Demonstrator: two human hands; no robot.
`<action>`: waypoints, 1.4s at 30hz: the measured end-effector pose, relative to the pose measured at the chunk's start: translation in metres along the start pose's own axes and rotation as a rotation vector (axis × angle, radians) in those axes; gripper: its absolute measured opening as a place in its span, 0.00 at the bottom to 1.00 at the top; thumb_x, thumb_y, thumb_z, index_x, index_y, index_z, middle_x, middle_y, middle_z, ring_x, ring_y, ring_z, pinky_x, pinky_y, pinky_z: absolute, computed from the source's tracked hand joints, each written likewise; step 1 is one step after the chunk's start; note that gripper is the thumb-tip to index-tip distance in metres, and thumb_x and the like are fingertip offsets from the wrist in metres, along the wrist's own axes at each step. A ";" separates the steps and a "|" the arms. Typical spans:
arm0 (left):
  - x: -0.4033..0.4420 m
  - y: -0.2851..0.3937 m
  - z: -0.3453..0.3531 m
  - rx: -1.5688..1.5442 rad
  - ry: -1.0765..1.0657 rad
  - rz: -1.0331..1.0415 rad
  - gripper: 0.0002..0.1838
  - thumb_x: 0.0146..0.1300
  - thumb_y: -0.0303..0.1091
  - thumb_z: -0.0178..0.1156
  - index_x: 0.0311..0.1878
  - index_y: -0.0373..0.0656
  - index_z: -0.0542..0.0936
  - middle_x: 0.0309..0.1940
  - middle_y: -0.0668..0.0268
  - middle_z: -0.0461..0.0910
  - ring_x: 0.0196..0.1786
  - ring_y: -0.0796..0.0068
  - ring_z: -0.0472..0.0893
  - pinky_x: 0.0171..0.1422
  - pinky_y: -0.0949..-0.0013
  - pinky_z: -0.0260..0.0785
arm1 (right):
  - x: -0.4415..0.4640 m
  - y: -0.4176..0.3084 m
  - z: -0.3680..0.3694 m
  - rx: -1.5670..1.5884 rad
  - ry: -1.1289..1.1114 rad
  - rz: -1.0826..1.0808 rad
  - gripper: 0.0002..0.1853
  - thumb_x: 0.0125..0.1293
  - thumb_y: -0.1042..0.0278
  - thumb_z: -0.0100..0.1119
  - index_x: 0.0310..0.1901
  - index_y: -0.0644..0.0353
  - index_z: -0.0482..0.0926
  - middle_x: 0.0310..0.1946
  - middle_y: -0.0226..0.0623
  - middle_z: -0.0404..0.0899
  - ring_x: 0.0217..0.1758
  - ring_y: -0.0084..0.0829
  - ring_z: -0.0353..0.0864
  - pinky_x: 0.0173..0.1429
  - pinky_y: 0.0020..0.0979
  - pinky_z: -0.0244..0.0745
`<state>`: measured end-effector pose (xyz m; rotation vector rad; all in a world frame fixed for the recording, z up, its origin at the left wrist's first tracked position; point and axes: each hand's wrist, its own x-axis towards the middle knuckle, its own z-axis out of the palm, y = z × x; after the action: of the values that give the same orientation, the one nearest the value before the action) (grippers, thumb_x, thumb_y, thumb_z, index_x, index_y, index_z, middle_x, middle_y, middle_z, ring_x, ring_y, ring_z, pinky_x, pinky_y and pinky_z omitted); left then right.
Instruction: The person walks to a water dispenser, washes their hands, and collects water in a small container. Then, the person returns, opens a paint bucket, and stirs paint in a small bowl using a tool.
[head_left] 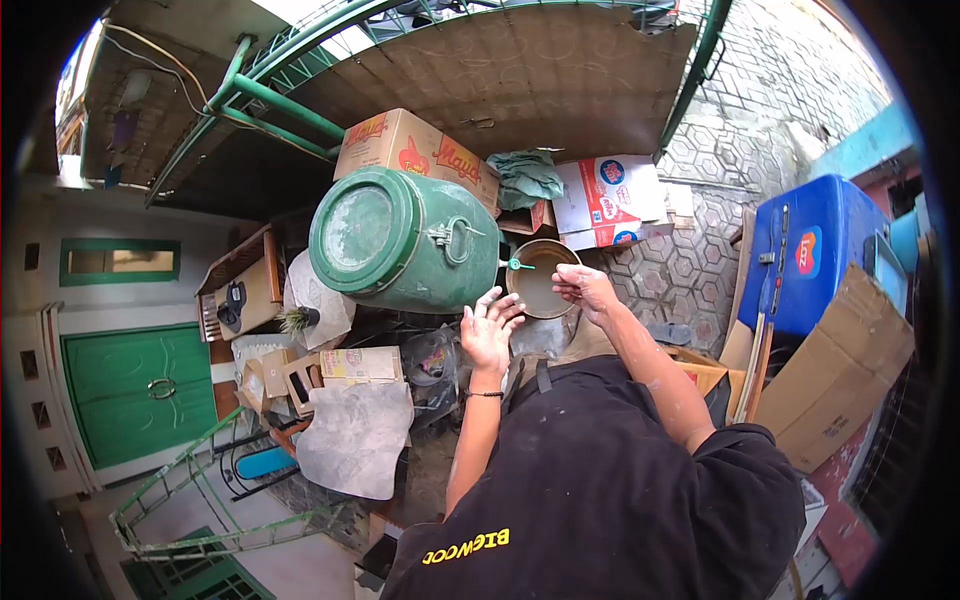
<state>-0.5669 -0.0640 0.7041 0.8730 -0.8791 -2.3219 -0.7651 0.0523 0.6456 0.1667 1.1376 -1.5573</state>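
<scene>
Green drum [450,280] and round basin [540,298] sit just ahead of the person, the drum's small tap [517,265] jutting toward the basin's left rim. The left hand [486,340] is palm up near the tap, its fingers spread apart; the right hand [587,292] is at the basin's right edge, fingers drawn close, though I cannot tell whether they pinch anything.

Hexagonal paving [655,285] shows on the right and runs off toward bright daylight, while clutter hides much of the floor on the left. A grey sheet [355,440], cardboard pieces [360,364], crumpled plastic [432,358] and a potted plant [299,319] crowd that side, near the drum. On the right, a blue box [825,235] and a tilted cardboard panel [840,375] hem in the paving.

Just beyond the drum come a printed carton [415,145], a rumpled green cloth [525,180] and a white-and-red carton [590,200]. Behind them a broad brown sheet [520,85] in a green metal frame [285,103] blocks the way; far left is a green double door [120,385].
</scene>
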 end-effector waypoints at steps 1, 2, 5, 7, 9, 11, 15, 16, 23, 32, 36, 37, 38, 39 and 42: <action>0.005 0.000 0.004 -0.030 0.010 0.025 0.45 0.70 0.70 0.38 0.69 0.35 0.66 0.58 0.46 0.78 0.57 0.49 0.79 0.63 0.52 0.70 | 0.002 -0.009 0.002 -0.039 0.004 -0.002 0.12 0.68 0.64 0.67 0.51 0.54 0.83 0.39 0.29 0.86 0.40 0.25 0.86 0.47 0.27 0.78; 0.009 0.001 0.006 -0.059 0.018 0.051 0.45 0.70 0.71 0.38 0.70 0.35 0.66 0.58 0.46 0.77 0.58 0.49 0.79 0.63 0.52 0.70 | 0.004 -0.017 0.005 -0.068 0.014 0.007 0.10 0.67 0.62 0.70 0.45 0.54 0.83 0.31 0.25 0.84 0.37 0.23 0.85 0.44 0.25 0.78; 0.012 0.000 0.010 -0.097 0.050 0.089 0.48 0.69 0.73 0.36 0.70 0.35 0.65 0.58 0.46 0.77 0.58 0.49 0.78 0.62 0.52 0.70 | 0.024 -0.018 -0.001 -0.010 -0.026 0.012 0.11 0.65 0.58 0.73 0.34 0.53 0.82 0.28 0.25 0.83 0.36 0.23 0.86 0.41 0.23 0.78; 0.013 0.000 0.009 -0.088 0.066 0.097 0.48 0.68 0.74 0.36 0.70 0.35 0.66 0.58 0.46 0.77 0.57 0.49 0.78 0.62 0.52 0.70 | 0.027 -0.024 0.005 0.138 -0.173 0.051 0.11 0.69 0.59 0.68 0.38 0.58 0.81 0.31 0.29 0.83 0.37 0.24 0.86 0.43 0.23 0.81; 0.014 -0.003 0.012 -0.095 0.072 0.087 0.49 0.67 0.75 0.37 0.69 0.35 0.66 0.57 0.46 0.77 0.57 0.50 0.78 0.62 0.53 0.70 | 0.029 -0.028 0.013 0.115 -0.239 0.058 0.11 0.71 0.64 0.66 0.46 0.63 0.82 0.36 0.34 0.85 0.39 0.25 0.87 0.44 0.22 0.83; 0.021 -0.010 0.013 -0.133 0.068 0.053 0.47 0.68 0.73 0.38 0.68 0.35 0.67 0.56 0.47 0.77 0.55 0.50 0.79 0.61 0.54 0.71 | 0.039 -0.017 0.019 0.080 -0.254 0.013 0.12 0.71 0.69 0.64 0.50 0.67 0.81 0.39 0.37 0.86 0.41 0.25 0.87 0.45 0.22 0.84; 0.038 -0.028 0.020 0.093 0.169 0.124 0.15 0.74 0.43 0.57 0.51 0.40 0.77 0.42 0.62 0.82 0.44 0.70 0.82 0.52 0.65 0.75 | 0.018 -0.030 0.038 -0.052 -0.251 0.015 0.08 0.70 0.72 0.64 0.45 0.68 0.83 0.39 0.36 0.86 0.35 0.23 0.85 0.37 0.20 0.80; 0.039 -0.031 0.021 0.118 0.160 0.139 0.04 0.74 0.33 0.58 0.44 0.43 0.78 0.37 0.68 0.81 0.39 0.78 0.80 0.48 0.71 0.74 | 0.012 -0.033 0.042 -0.097 -0.224 0.026 0.09 0.71 0.69 0.64 0.45 0.66 0.83 0.34 0.34 0.84 0.32 0.21 0.82 0.33 0.18 0.75; 0.043 -0.026 0.022 0.175 0.145 0.090 0.12 0.77 0.39 0.56 0.36 0.45 0.77 0.28 0.73 0.76 0.34 0.80 0.78 0.45 0.74 0.71 | -0.003 -0.040 0.029 -0.129 -0.201 0.023 0.11 0.73 0.61 0.64 0.47 0.61 0.82 0.22 0.22 0.75 0.17 0.13 0.68 0.20 0.17 0.59; 0.046 -0.035 0.011 0.235 0.259 0.084 0.11 0.73 0.41 0.62 0.44 0.43 0.80 0.34 0.71 0.82 0.33 0.81 0.80 0.39 0.77 0.72 | -0.001 -0.053 0.035 -0.200 -0.082 -0.045 0.24 0.68 0.48 0.66 0.20 0.53 0.72 0.10 0.21 0.64 0.08 0.16 0.53 0.14 0.25 0.41; 0.042 -0.023 0.024 0.259 0.260 0.206 0.09 0.73 0.39 0.62 0.46 0.44 0.81 0.34 0.71 0.82 0.34 0.81 0.80 0.39 0.76 0.72 | -0.006 -0.064 0.036 -0.518 -0.157 -0.264 0.23 0.69 0.46 0.64 0.21 0.53 0.76 0.15 0.20 0.68 0.16 0.15 0.62 0.22 0.22 0.53; 0.042 -0.024 0.023 0.214 0.258 0.211 0.09 0.73 0.39 0.62 0.46 0.44 0.81 0.34 0.71 0.81 0.34 0.80 0.81 0.39 0.76 0.72 | -0.006 -0.065 0.036 -0.600 -0.210 -0.326 0.22 0.69 0.46 0.64 0.24 0.54 0.79 0.17 0.19 0.70 0.18 0.15 0.64 0.25 0.21 0.56; 0.042 -0.025 0.022 0.169 0.255 0.215 0.09 0.73 0.39 0.62 0.46 0.44 0.81 0.33 0.71 0.81 0.34 0.80 0.81 0.39 0.76 0.72 | -0.006 -0.064 0.035 -0.680 -0.261 -0.388 0.21 0.69 0.45 0.63 0.27 0.55 0.82 0.19 0.19 0.73 0.21 0.15 0.67 0.27 0.20 0.58; 0.042 -0.025 0.018 0.106 0.232 0.193 0.09 0.73 0.39 0.61 0.46 0.44 0.80 0.33 0.71 0.81 0.34 0.80 0.81 0.39 0.75 0.72 | -0.002 -0.061 0.034 -0.630 -0.308 -0.340 0.20 0.69 0.45 0.63 0.33 0.55 0.83 0.23 0.20 0.75 0.24 0.16 0.70 0.30 0.21 0.61; 0.043 -0.025 0.007 -0.015 0.138 0.138 0.09 0.74 0.37 0.61 0.47 0.43 0.81 0.34 0.69 0.82 0.36 0.78 0.82 0.41 0.72 0.74 | 0.016 -0.049 0.031 -0.432 -0.425 -0.175 0.28 0.69 0.42 0.59 0.60 0.56 0.79 0.45 0.29 0.83 0.39 0.22 0.79 0.45 0.27 0.74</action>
<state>-0.6067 -0.0721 0.6735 0.9245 -0.8355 -2.1212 -0.7968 0.0138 0.6793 -0.5408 1.1333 -1.3699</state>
